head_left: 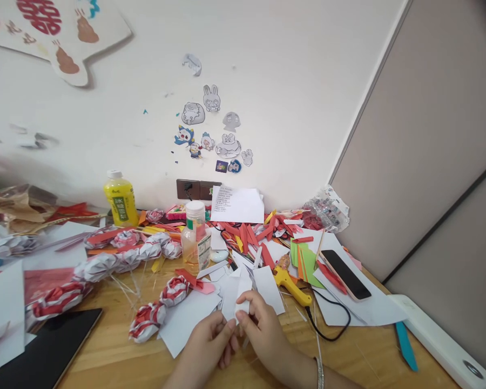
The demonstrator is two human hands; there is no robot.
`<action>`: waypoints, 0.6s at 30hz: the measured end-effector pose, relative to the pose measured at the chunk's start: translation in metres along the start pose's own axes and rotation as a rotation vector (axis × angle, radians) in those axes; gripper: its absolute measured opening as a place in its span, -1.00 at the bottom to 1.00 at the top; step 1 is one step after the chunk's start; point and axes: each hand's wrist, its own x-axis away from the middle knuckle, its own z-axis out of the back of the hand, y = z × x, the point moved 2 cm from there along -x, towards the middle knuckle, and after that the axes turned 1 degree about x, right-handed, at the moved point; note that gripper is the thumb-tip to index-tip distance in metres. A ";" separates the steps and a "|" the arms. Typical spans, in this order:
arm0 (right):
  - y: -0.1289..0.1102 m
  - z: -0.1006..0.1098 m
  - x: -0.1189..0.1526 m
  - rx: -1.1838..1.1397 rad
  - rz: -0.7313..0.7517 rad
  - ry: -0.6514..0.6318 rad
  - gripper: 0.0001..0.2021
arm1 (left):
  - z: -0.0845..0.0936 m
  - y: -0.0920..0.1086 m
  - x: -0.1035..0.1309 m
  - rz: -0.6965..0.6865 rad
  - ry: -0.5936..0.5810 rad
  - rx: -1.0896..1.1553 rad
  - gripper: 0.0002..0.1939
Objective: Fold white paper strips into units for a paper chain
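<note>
In the head view, my left hand (pixel 211 339) and my right hand (pixel 263 325) meet low in the middle, just above the wooden table. Between them is a narrow strip of white paper (pixel 243 282), standing up from my fingers. The left thumb and fingers pinch its lower end, and the right thumb and index finger press it from the right side. Loose white sheets (pixel 194 319) lie under and behind the hands. To the right is a yellow hot glue gun (pixel 291 286) with a black cord. Red-and-white folded paper balls (pixel 148 321) lie to the left.
A clear bottle (pixel 194 237) and a yellow drink bottle (pixel 120 200) stand behind. On the right are a phone (pixel 345 274), green paper (pixel 303 262), a teal cutter (pixel 406 346) and a long white bar (pixel 445 340). A black tablet (pixel 48 351) lies front left. Red paper scraps (pixel 249 237) line the back.
</note>
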 end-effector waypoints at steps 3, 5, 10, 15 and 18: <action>0.002 -0.001 -0.002 -0.048 0.025 -0.024 -0.86 | 0.001 0.001 -0.001 0.016 0.011 0.032 -0.62; 0.004 -0.002 -0.004 -0.143 0.012 -0.066 -0.85 | 0.000 0.003 -0.001 0.025 0.001 0.047 -0.61; 0.005 -0.002 -0.009 -0.343 -0.025 -0.136 -0.80 | 0.001 0.006 0.005 -0.059 0.041 -0.019 -0.67; 0.006 -0.002 -0.009 -0.304 0.029 -0.188 -0.76 | 0.005 0.009 0.003 -0.109 0.084 -0.010 -0.74; 0.006 -0.002 -0.010 -0.244 0.015 -0.168 -0.77 | 0.007 0.012 0.002 -0.136 0.088 -0.020 -0.76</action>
